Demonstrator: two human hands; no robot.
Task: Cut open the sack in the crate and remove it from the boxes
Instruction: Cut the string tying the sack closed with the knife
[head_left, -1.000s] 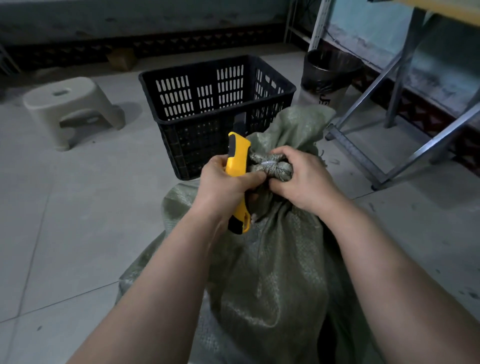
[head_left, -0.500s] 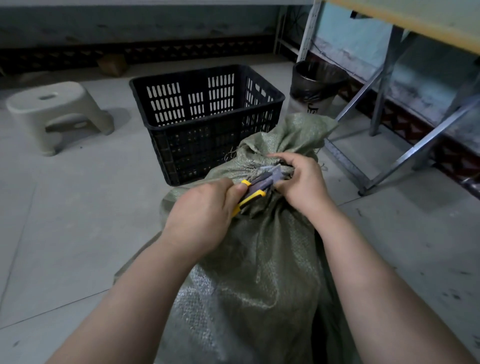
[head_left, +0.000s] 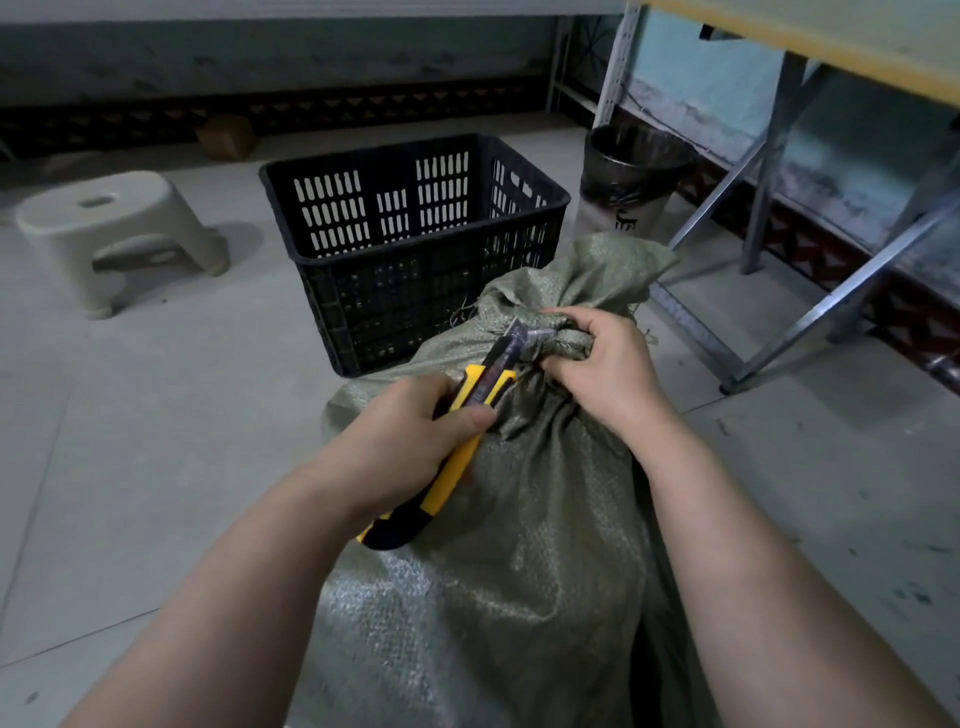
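The sack stands on the floor just in front of the black crate, not inside it, and its neck is tied shut. The right hand is curled tight round the bunched neck. The left hand is wrapped round the yellow knife, whose extended blade lies against the tie, just beside the right fingers.

Risk: if the tie parts suddenly, the blade could slip into the right hand. A deep stroke could also nick the contents, which are not visible.

sack before crate, stool left
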